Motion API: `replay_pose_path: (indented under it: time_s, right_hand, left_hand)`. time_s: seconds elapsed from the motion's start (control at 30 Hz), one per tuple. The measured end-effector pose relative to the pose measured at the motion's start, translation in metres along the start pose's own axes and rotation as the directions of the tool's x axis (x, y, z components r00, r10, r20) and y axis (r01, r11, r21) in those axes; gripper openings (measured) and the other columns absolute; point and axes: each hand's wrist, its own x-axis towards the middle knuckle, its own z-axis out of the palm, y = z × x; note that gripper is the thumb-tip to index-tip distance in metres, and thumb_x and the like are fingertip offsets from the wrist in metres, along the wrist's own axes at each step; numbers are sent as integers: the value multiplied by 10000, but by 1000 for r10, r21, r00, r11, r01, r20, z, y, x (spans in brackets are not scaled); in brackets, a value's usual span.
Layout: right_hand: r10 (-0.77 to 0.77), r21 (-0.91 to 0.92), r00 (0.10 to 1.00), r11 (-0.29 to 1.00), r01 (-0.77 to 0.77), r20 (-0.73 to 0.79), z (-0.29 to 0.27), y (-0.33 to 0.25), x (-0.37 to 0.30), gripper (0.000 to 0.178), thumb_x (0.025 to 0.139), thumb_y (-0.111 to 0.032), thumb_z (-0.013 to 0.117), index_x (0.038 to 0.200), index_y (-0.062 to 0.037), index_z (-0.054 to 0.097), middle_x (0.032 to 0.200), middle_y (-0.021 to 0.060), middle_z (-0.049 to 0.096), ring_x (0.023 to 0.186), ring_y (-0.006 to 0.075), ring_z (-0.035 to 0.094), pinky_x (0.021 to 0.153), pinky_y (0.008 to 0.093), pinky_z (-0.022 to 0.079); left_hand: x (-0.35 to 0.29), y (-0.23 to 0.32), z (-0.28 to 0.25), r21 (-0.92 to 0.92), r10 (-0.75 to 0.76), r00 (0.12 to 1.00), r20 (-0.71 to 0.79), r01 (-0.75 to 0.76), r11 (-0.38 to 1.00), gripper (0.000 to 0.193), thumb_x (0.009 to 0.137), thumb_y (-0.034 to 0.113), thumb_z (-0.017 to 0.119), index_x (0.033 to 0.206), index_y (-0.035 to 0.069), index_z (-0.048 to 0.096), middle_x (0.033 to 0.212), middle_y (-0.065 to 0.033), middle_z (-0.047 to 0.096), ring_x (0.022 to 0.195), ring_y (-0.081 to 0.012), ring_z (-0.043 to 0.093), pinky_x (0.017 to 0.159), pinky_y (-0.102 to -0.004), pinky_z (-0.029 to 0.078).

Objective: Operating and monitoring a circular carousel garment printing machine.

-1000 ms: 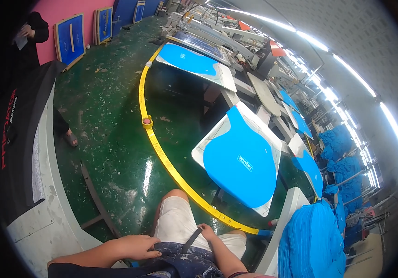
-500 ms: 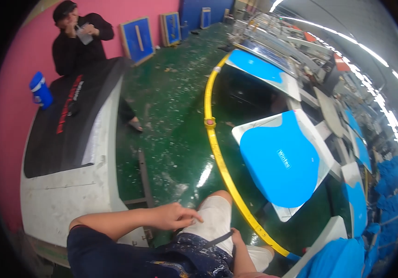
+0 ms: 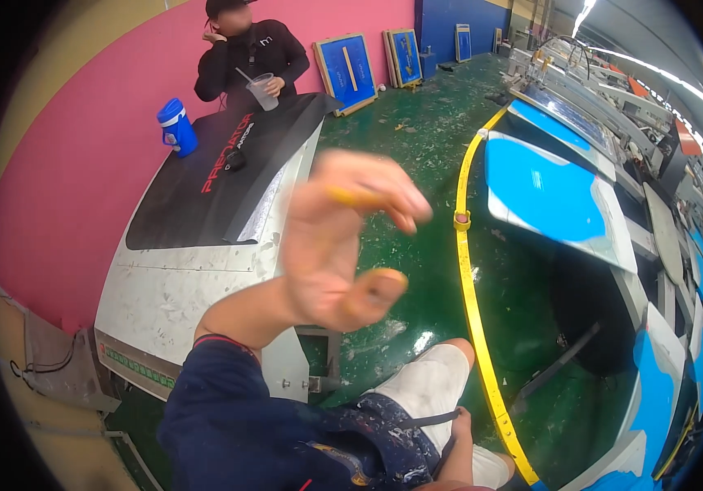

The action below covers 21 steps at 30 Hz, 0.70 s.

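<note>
My left hand (image 3: 339,245) is raised in front of me, a little blurred, with thumb and fingers apart and nothing between them. Yellow stains mark its thumb and a finger. Low at my right side, my right hand (image 3: 461,427) closes round the end of a thin black strap (image 3: 425,420) at my waist; its fingers show only in part. Beneath the strap is a dark, paint-spattered apron (image 3: 392,438) over pale shorts (image 3: 429,380).
A white table (image 3: 192,282) with a black sheet (image 3: 196,209) and blue jug (image 3: 176,128) stands left. Behind it, a person (image 3: 253,61) holds a plastic cup (image 3: 265,92). A curved yellow rail (image 3: 473,307) borders blue-topped boards (image 3: 544,188) on a machine. Framed screens (image 3: 346,72) lean on the wall.
My left hand has risen from near my lap and opened. The view has swung left. The blue-topped boards have shifted round, away from me. The other person has lowered the cup.
</note>
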Motion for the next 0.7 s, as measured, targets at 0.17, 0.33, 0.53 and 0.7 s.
replay_pose_path:
  time_s: [0.17,0.33,0.53,0.7]
  right_hand:
    - [-39,119,999,992,41,-13,1,3,-3,201,934,-53,549,1051,25,691,932,119,712,869,204,654,805,330,507]
    - [-49,171,999,984,47,9,13,18,-2,218,942,-67,538,1071,20,692,937,111,713,878,195,655,818,329,507]
    - [-201,25,975,979,204,-90,-27,33,10,219,937,-27,518,1057,28,692,992,167,724,929,237,668,841,345,507]
    - [-223,-86,975,971,223,17,-25,-37,-13,278,972,-149,476,1040,29,679,1083,249,695,968,375,651,879,442,498]
  left_hand:
    - [38,66,-12,15,354,911,-210,-359,933,712,943,560,610,1499,190,362,1441,-119,438,1327,-337,452,982,-475,422]
    - [38,74,3,91,396,871,-289,-387,918,715,946,569,597,1500,182,364,1477,-149,422,1369,-354,428,999,-489,412]
    - [15,47,61,-45,244,896,-370,-280,959,715,946,570,595,1500,181,364,1482,-155,418,1372,-357,425,1001,-492,411]
    - [28,10,83,-137,206,903,-377,-275,952,715,947,571,593,1501,180,364,1485,-161,415,1376,-359,422,1002,-495,410]
